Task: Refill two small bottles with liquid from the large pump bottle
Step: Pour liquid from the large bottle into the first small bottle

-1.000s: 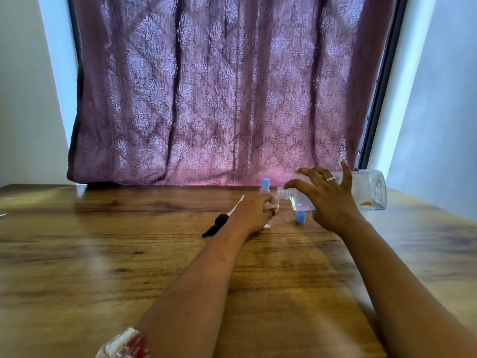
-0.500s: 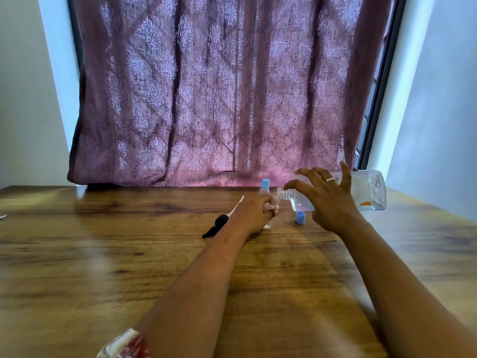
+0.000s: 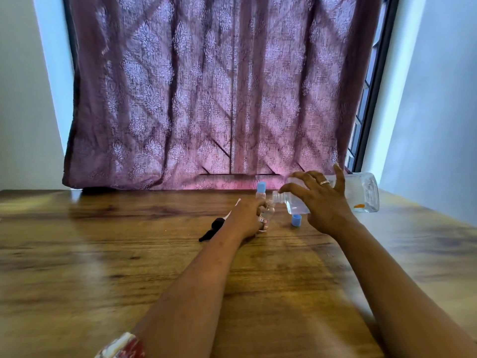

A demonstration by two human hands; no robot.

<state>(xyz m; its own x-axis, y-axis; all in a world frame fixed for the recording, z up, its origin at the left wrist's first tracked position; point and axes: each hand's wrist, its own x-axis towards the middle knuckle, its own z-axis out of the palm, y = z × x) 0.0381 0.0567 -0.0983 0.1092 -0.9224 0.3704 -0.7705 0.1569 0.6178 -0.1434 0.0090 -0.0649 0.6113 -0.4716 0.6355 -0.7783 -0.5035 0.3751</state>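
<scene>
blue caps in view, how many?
2. One blue cap sits on the capped small bottle behind the left hand; one loose cap lies on the table below the tilted large bottle. Others may be hidden.

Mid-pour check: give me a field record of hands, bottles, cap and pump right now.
left hand: grips the open small bottle, which rests on the table
right hand: holds the large bottle tipped sideways, neck at the small bottle's mouth
second small bottle: behind the left hand, blue cap on
loose blue cap: on the table between the hands
pump: black, lying left of the left hand
</scene>
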